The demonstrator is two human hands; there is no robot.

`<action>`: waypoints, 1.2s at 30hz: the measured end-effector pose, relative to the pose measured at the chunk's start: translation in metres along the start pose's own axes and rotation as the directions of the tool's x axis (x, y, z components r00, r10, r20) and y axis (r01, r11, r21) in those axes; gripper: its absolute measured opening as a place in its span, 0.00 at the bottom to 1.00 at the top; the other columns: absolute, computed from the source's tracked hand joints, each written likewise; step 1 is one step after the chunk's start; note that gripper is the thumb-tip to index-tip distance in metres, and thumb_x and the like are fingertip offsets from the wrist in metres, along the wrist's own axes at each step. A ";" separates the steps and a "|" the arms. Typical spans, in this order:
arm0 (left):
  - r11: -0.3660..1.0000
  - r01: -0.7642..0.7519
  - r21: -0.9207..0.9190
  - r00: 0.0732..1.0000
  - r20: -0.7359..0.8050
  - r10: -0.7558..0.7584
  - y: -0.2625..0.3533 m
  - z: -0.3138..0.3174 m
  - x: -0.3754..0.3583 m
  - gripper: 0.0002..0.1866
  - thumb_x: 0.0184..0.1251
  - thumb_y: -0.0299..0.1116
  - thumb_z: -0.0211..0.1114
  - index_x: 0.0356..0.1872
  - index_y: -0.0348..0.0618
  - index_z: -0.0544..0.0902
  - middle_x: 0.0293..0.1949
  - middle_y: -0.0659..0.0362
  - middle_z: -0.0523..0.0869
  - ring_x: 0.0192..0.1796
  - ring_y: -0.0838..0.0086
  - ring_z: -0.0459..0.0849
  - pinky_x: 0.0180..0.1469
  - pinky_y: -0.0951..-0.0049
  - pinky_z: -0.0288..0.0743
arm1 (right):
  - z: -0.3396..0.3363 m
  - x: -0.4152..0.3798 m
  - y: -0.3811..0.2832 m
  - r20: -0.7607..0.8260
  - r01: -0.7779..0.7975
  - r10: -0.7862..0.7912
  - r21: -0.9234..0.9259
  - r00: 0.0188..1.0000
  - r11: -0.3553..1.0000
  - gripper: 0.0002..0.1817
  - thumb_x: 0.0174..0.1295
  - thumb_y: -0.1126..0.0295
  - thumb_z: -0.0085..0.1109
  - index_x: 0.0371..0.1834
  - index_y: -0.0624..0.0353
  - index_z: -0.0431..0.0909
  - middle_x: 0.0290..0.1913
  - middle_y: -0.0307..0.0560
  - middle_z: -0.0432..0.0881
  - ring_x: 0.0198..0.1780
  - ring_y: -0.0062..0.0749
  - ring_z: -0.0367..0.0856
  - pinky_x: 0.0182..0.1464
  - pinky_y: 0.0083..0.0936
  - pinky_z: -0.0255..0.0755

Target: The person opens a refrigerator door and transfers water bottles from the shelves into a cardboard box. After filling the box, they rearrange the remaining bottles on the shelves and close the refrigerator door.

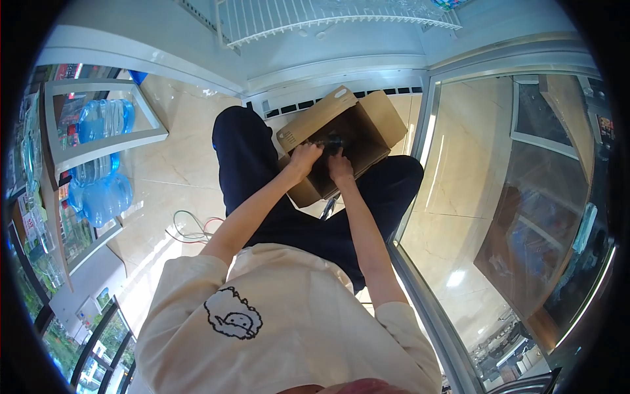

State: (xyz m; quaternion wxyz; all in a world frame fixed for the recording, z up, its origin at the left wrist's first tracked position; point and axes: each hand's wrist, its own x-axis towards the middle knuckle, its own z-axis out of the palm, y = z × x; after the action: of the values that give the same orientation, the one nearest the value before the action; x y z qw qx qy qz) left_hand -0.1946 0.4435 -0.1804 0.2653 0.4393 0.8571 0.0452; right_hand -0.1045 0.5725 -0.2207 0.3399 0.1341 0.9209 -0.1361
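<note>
An open cardboard box (314, 193) sits tilted on the floor between my knees, its flaps folded outward. Both of my hands reach into its opening. My left hand (306, 159) is closed near the left inner side, its fingertips at a dark, shiny item (335, 140) inside. Close by on the right, my right hand (340, 165) has its fingers curled toward the same item. Shadow hides what this item is and most of my fingertips.
Ahead stands a white fridge cabinet with a wire shelf (341, 23). Its glass door (453, 197) is swung wide on my right. Large blue water bottles (102, 190) stand at the left, and thin cables (190, 226) lie on the tiled floor (174, 154).
</note>
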 end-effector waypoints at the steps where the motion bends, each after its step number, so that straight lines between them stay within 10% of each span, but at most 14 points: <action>1: 1.000 0.004 0.011 1.000 -0.025 -0.004 0.000 0.002 -0.006 0.30 0.54 0.14 0.66 0.63 0.41 0.81 0.51 0.48 0.87 0.53 0.52 0.88 0.54 0.56 0.83 | 0.012 0.006 0.002 0.042 0.001 -0.001 -0.003 0.999 1.000 0.18 0.63 0.74 0.64 0.57 0.58 0.82 0.70 0.64 0.71 0.58 0.56 0.86 0.59 0.44 0.84; 7: 0.995 0.047 0.085 0.990 0.127 -0.058 -0.016 0.050 0.009 0.31 0.56 0.18 0.67 0.66 0.41 0.79 0.63 0.47 0.81 0.66 0.48 0.79 0.69 0.54 0.74 | 0.003 0.003 -0.006 0.223 0.147 -0.165 0.093 0.961 0.985 0.19 0.65 0.68 0.62 0.58 0.58 0.82 0.67 0.61 0.76 0.61 0.57 0.83 0.61 0.47 0.81; 12: 0.971 -0.160 0.177 0.968 0.223 0.119 -0.061 0.135 0.032 0.31 0.58 0.21 0.66 0.67 0.45 0.78 0.66 0.50 0.79 0.69 0.49 0.76 0.74 0.53 0.69 | -0.031 -0.039 -0.021 -0.216 0.223 -0.134 0.472 0.967 0.853 0.12 0.68 0.68 0.59 0.51 0.59 0.83 0.54 0.57 0.84 0.53 0.57 0.85 0.56 0.46 0.81; 15: 0.999 0.014 -0.032 0.961 0.278 -0.005 -0.043 0.101 0.025 0.27 0.60 0.21 0.67 0.64 0.44 0.80 0.62 0.50 0.82 0.65 0.50 0.80 0.68 0.52 0.74 | -0.043 -0.060 -0.021 -0.398 0.299 -0.024 0.646 0.917 0.702 0.11 0.68 0.73 0.62 0.52 0.57 0.82 0.50 0.49 0.85 0.48 0.47 0.88 0.48 0.38 0.83; 17: 0.962 -0.073 -0.262 0.975 -0.220 0.014 -0.019 0.046 0.013 0.23 0.62 0.23 0.67 0.60 0.43 0.80 0.54 0.49 0.84 0.58 0.49 0.83 0.61 0.54 0.77 | -0.064 -0.056 -0.013 -0.561 0.445 0.039 0.696 0.827 0.563 0.12 0.66 0.77 0.64 0.52 0.57 0.82 0.48 0.48 0.85 0.45 0.41 0.89 0.45 0.33 0.82; 22: 0.894 -0.338 -0.293 0.470 -0.876 -0.109 0.035 -0.178 -0.009 0.15 0.60 0.26 0.75 0.43 0.38 0.78 0.40 0.48 0.82 0.45 0.49 0.82 0.50 0.52 0.76 | -0.243 -0.065 0.001 -0.881 0.572 0.134 0.402 0.453 0.715 0.14 0.67 0.75 0.67 0.53 0.62 0.79 0.42 0.49 0.81 0.29 0.31 0.76 0.34 0.28 0.72; 26: 0.905 -0.290 -0.310 0.117 -0.951 -0.288 0.018 -0.329 0.031 0.40 0.48 0.40 0.86 0.58 0.34 0.73 0.55 0.43 0.78 0.59 0.44 0.75 0.71 0.48 0.64 | -0.407 -0.084 -0.030 -0.987 0.685 -0.014 0.102 0.162 0.721 0.20 0.69 0.69 0.66 0.62 0.60 0.76 0.58 0.55 0.77 0.39 0.48 0.85 0.42 0.43 0.81; 28: 0.877 -0.341 -0.338 0.021 -0.935 -0.353 0.009 -0.373 0.063 0.39 0.44 0.37 0.87 0.57 0.36 0.74 0.51 0.44 0.82 0.56 0.43 0.80 0.65 0.47 0.72 | -0.452 -0.063 -0.037 -0.983 0.497 -0.049 0.045 0.175 0.867 0.21 0.70 0.65 0.64 0.63 0.60 0.75 0.61 0.56 0.77 0.46 0.56 0.86 0.45 0.48 0.82; 31: 0.738 -0.436 -0.514 0.432 -0.840 -0.329 -0.015 -0.386 0.102 0.39 0.44 0.35 0.87 0.58 0.40 0.75 0.50 0.44 0.86 0.53 0.43 0.85 0.57 0.49 0.79 | -0.478 -0.031 -0.035 -0.976 0.292 -0.096 -0.036 0.194 0.956 0.24 0.71 0.59 0.62 0.65 0.60 0.73 0.63 0.57 0.76 0.51 0.63 0.86 0.48 0.51 0.83; 36: 0.778 -0.462 -0.426 0.287 -0.902 -0.324 -0.006 -0.362 0.045 0.32 0.47 0.31 0.86 0.54 0.43 0.77 0.50 0.46 0.89 0.54 0.53 0.89 0.56 0.59 0.82 | -0.455 -0.059 -0.046 -0.962 0.520 -0.088 0.062 0.259 0.852 0.19 0.66 0.69 0.68 0.59 0.54 0.77 0.52 0.54 0.78 0.41 0.55 0.87 0.40 0.47 0.80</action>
State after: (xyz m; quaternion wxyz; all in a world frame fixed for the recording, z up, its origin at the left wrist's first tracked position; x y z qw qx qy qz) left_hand -0.3996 0.5312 0.1087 -0.1733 0.2472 0.7489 0.5899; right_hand -0.3451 0.6758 0.1590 -0.3203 0.0640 0.9066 -0.2673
